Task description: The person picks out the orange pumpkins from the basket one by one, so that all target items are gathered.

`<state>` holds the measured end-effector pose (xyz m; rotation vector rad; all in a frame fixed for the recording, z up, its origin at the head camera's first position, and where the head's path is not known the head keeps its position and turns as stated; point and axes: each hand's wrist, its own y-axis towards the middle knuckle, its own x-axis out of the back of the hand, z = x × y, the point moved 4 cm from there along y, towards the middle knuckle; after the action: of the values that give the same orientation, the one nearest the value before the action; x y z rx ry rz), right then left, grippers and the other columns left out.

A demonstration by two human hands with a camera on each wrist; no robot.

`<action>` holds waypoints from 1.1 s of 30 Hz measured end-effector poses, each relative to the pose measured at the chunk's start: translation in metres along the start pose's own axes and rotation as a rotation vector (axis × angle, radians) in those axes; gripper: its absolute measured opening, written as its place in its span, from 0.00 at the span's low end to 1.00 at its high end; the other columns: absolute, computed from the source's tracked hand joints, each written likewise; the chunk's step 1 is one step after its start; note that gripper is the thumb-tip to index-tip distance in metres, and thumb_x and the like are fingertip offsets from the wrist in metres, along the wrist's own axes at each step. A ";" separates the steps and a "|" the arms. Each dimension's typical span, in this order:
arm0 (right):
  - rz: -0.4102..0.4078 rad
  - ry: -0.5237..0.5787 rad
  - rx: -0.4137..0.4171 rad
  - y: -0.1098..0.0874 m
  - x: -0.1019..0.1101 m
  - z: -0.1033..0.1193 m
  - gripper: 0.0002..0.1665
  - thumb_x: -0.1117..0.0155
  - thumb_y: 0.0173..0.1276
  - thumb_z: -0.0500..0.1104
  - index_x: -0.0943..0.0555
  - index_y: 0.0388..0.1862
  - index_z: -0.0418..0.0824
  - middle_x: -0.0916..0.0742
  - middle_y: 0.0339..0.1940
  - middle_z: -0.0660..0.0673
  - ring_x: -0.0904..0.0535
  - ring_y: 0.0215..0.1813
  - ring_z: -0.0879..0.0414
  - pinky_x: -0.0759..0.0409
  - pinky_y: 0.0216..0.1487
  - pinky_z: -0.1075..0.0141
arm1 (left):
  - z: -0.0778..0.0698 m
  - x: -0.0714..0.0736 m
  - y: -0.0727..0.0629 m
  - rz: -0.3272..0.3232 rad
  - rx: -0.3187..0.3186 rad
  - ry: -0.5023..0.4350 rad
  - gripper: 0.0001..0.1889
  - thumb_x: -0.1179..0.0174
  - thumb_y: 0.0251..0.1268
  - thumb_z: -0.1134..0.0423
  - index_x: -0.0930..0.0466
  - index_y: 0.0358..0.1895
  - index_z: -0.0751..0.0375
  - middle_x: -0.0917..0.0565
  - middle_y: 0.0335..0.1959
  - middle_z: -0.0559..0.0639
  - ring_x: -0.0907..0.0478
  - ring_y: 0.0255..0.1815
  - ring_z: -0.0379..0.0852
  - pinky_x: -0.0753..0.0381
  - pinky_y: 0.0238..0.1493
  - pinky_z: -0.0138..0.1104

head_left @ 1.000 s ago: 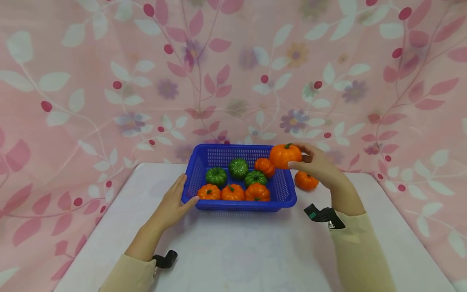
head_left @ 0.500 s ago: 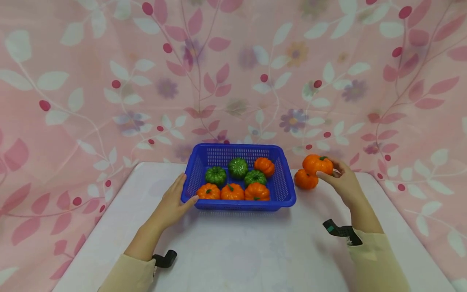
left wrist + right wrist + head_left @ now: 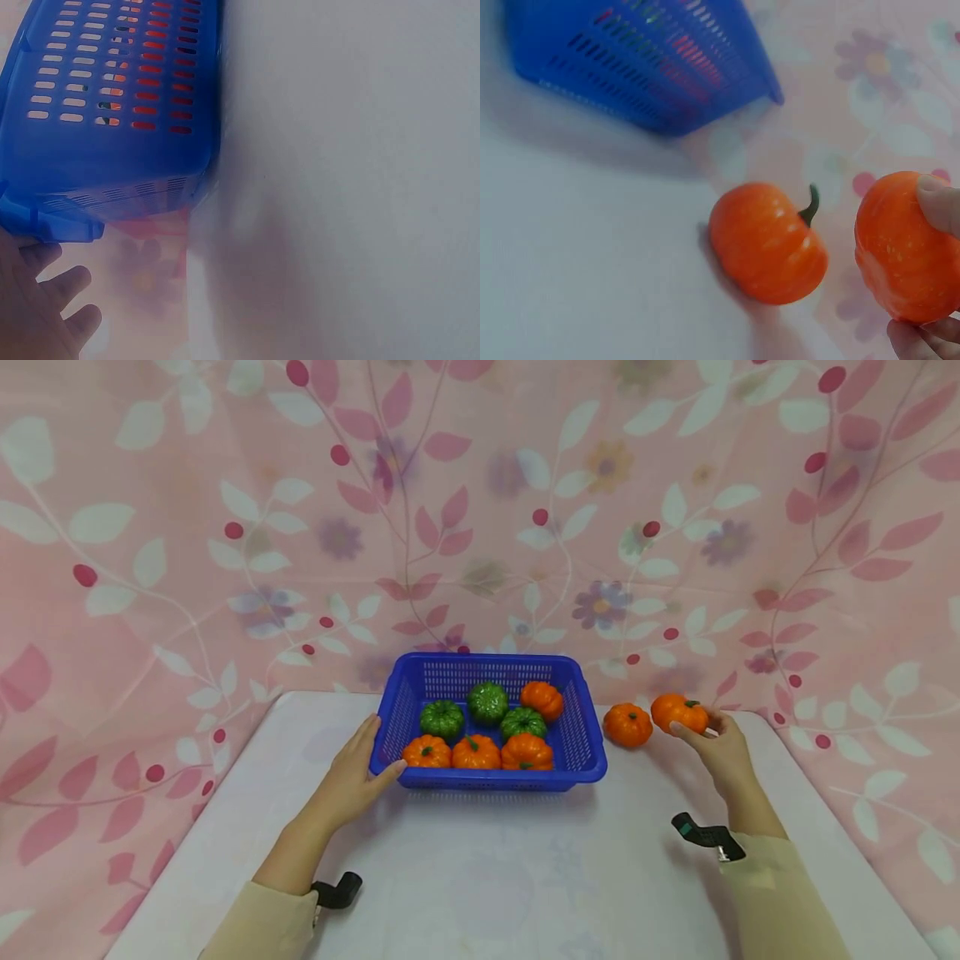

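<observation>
In the head view, a blue slotted plastic basket [image 3: 487, 781] stands on the table. My left hand [image 3: 347, 787] rests at its left end, thumb on the front corner of the rim and fingers extended along the side. Out to the right, my right hand [image 3: 726, 756] holds an orange toy pumpkin [image 3: 677, 714] between thumb and fingers. The right wrist view shows the thumb on one side of this pumpkin [image 3: 900, 251] and fingertips under the other. Just left of it, a second orange pumpkin [image 3: 627, 725] sits on the table beside the basket. Whether the held one touches the table is unclear.
Inside the basket lie several orange pumpkins, one [image 3: 542, 701] at the back right and others along the front, with green pumpkins [image 3: 487, 703] between them. A pink floral cloth [image 3: 480, 527] hangs behind the white table [image 3: 495, 877].
From over the basket's right end, my right hand has carried the orange pumpkin rightward and down, past the pumpkin on the table. My left hand has stayed at the basket.
</observation>
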<state>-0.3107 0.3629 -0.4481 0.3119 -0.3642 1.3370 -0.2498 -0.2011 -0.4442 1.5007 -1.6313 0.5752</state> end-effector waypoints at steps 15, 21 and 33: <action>-0.043 -0.005 -0.113 0.019 -0.001 -0.041 0.59 0.31 0.66 0.59 0.52 0.79 0.30 0.39 0.75 0.28 0.38 0.70 0.35 0.28 0.67 0.53 | -0.002 -0.001 0.001 0.002 -0.001 -0.006 0.47 0.43 0.72 0.44 0.57 0.80 0.68 0.54 0.81 0.63 0.54 0.80 0.64 0.51 0.75 0.60; 0.026 -0.027 -0.128 0.026 -0.003 -0.046 0.64 0.31 0.64 0.62 0.56 0.81 0.33 0.44 0.78 0.26 0.45 0.75 0.30 0.40 0.73 0.40 | 0.000 -0.001 0.000 -0.001 0.005 -0.004 0.48 0.42 0.72 0.44 0.58 0.80 0.68 0.54 0.81 0.63 0.54 0.80 0.65 0.51 0.75 0.60; 0.019 -0.050 -0.106 0.030 -0.010 -0.051 0.62 0.31 0.66 0.59 0.57 0.81 0.31 0.44 0.78 0.25 0.44 0.74 0.31 0.42 0.74 0.41 | 0.001 -0.002 -0.001 -0.003 0.009 -0.006 0.49 0.45 0.72 0.40 0.58 0.81 0.66 0.53 0.81 0.64 0.54 0.80 0.64 0.50 0.75 0.60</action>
<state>-0.3380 0.3820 -0.4976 0.2540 -0.4798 1.3253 -0.2490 -0.2010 -0.4464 1.5127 -1.6331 0.5777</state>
